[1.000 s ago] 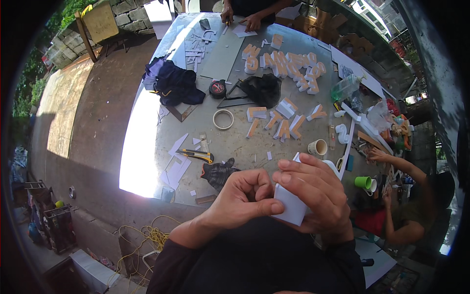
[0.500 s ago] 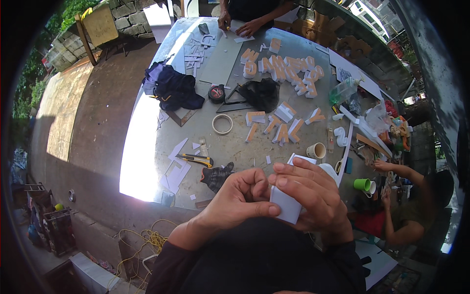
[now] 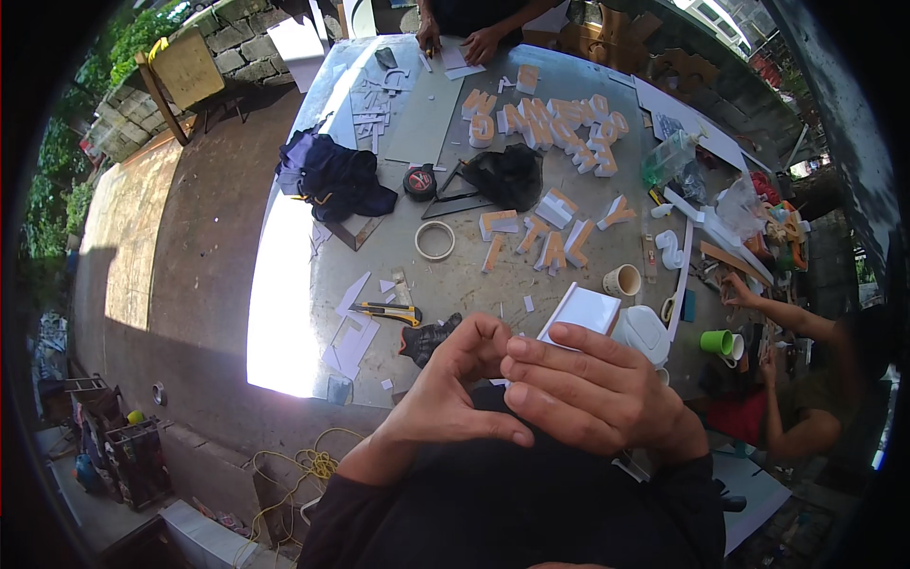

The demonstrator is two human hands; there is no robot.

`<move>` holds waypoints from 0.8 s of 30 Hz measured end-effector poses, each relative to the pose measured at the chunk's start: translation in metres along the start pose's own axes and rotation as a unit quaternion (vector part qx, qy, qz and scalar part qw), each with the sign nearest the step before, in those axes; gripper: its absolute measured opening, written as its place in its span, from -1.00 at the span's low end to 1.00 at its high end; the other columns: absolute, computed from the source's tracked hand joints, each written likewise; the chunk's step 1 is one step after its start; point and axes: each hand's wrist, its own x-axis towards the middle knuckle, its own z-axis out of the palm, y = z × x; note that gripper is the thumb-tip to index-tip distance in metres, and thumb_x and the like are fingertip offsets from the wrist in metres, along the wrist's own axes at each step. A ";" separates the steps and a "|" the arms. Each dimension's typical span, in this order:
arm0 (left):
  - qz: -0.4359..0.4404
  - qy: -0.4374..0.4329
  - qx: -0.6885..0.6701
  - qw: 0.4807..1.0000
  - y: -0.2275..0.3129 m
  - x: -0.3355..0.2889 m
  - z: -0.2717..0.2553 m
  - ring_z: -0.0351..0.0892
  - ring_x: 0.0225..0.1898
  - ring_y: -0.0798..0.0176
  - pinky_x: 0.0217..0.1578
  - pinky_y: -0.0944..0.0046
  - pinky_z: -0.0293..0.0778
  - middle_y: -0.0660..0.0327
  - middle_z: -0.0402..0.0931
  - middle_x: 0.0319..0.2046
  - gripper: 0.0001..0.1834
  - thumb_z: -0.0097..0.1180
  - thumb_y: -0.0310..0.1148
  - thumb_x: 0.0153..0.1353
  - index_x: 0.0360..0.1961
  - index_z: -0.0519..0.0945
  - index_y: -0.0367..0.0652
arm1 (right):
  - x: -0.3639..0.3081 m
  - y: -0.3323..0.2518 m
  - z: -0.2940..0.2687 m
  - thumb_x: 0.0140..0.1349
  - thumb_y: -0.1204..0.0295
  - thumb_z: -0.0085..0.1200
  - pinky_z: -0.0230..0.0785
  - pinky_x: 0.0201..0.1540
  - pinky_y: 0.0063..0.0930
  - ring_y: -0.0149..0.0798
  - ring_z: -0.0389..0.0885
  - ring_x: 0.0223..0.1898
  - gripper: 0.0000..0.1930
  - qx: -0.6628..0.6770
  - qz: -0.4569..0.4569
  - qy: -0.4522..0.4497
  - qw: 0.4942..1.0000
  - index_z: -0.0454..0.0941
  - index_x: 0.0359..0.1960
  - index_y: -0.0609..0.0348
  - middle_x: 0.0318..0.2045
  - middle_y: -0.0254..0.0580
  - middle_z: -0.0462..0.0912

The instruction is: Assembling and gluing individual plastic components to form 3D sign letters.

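Observation:
My left hand (image 3: 453,391) is in front of me at the near table edge, thumb stretched out and fingers curled, with a gap between them. Its fingertips meet those of my right hand (image 3: 602,389), whose fingers lie straight and close together, palm turned away. The right thumb and whatever lies behind that palm are hidden. Just beyond the hands a white panel with a raised edge (image 3: 584,309) rests on the table. Left of it lie a dark crumpled thing with an orange edge (image 3: 428,341) and a yellow-and-black utility knife (image 3: 389,312).
White offcuts (image 3: 353,341), a tape roll (image 3: 434,241), a tape measure (image 3: 419,181) and orange-topped white letters (image 3: 553,211) cover the metal table. A cup (image 3: 622,280) and white container (image 3: 641,334) stand right. Co-workers' hands (image 3: 483,45) work at the far side and right.
The white piece between my hands has dropped out of sight. My left thumb and fingers have spread apart, and the right fingers have straightened. More of the white panel beyond shows.

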 end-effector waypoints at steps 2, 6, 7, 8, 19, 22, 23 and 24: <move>0.008 0.039 0.113 0.993 0.000 0.000 0.002 0.59 -0.12 0.31 -0.08 0.26 0.52 0.21 0.51 -0.15 -0.30 0.55 -0.40 -0.11 0.00 0.34 -0.18 | 0.001 0.003 0.004 0.27 0.37 0.11 0.39 0.23 -0.19 -0.18 0.63 0.08 -0.72 -0.025 0.027 -0.012 0.999 0.48 0.00 0.06 -0.09 -0.17 0.70; 0.060 0.123 0.350 0.927 -0.008 0.000 0.011 0.60 -0.17 0.19 -0.12 0.25 0.49 0.10 0.54 -0.22 -0.42 0.48 -0.36 -0.13 -0.07 0.49 -0.31 | -0.003 0.013 0.019 0.27 0.38 0.08 0.36 0.26 -0.19 -0.19 0.62 0.10 -0.71 -0.114 -0.010 -0.013 0.993 0.50 0.02 0.06 -0.08 -0.17 0.68; 0.061 0.120 0.352 0.926 -0.012 0.002 0.012 0.60 -0.17 0.19 -0.12 0.25 0.49 0.10 0.54 -0.22 -0.42 0.48 -0.36 -0.13 -0.07 0.49 -0.31 | -0.003 0.016 0.023 0.26 0.40 0.07 0.33 0.28 -0.19 -0.19 0.62 0.09 -0.68 -0.140 -0.013 -0.028 0.990 0.50 0.05 0.06 -0.08 -0.17 0.68; 0.100 0.152 0.367 0.912 -0.016 0.004 0.013 0.61 -0.19 0.17 -0.15 0.25 0.49 0.08 0.54 -0.23 -0.46 0.43 -0.40 -0.11 -0.09 0.49 -0.33 | -0.001 0.020 0.026 0.24 0.41 0.05 0.30 0.30 -0.19 -0.19 0.62 0.09 -0.66 -0.165 -0.016 -0.043 0.985 0.49 0.08 0.06 -0.08 -0.17 0.67; 0.125 0.255 0.323 0.903 -0.045 0.010 -0.004 0.61 -0.24 0.25 -0.16 0.29 0.47 0.12 0.59 -0.27 -0.53 0.36 -0.40 -0.06 -0.10 0.54 -0.40 | 0.008 0.028 0.042 0.22 0.36 0.07 0.11 0.41 -0.07 -0.18 0.47 0.22 -0.49 -0.264 -0.057 -0.091 0.959 0.35 0.24 0.01 0.03 -0.11 0.57; 0.089 0.286 0.152 0.942 -0.038 0.006 -0.003 0.62 -0.23 0.25 -0.14 0.31 0.50 0.10 0.61 -0.20 -0.46 0.36 -0.29 -0.01 -0.06 0.53 -0.43 | 0.010 0.012 0.010 0.17 0.24 0.21 0.03 0.42 -0.01 -0.11 0.37 0.29 -0.33 -0.191 -0.009 -0.035 0.981 0.25 0.32 0.04 0.16 -0.04 0.47; 0.071 0.251 0.005 0.965 -0.037 0.004 -0.007 0.63 -0.21 0.23 -0.13 0.30 0.51 0.07 0.61 -0.18 -0.41 0.37 -0.23 -0.01 -0.04 0.51 -0.44 | 0.006 0.011 0.000 0.12 0.17 0.31 0.02 0.42 -0.01 -0.08 0.32 0.32 -0.21 -0.125 0.035 0.010 0.992 0.20 0.35 0.08 0.21 0.00 0.42; 0.052 0.212 -0.138 0.966 -0.035 0.000 -0.010 0.64 -0.19 0.22 -0.11 0.28 0.53 0.05 0.61 -0.15 -0.36 0.38 -0.18 -0.01 -0.02 0.50 -0.46 | -0.001 0.014 -0.001 0.12 0.17 0.31 0.02 0.42 -0.01 -0.08 0.32 0.32 -0.21 -0.124 0.031 0.012 0.992 0.20 0.35 0.08 0.21 0.00 0.42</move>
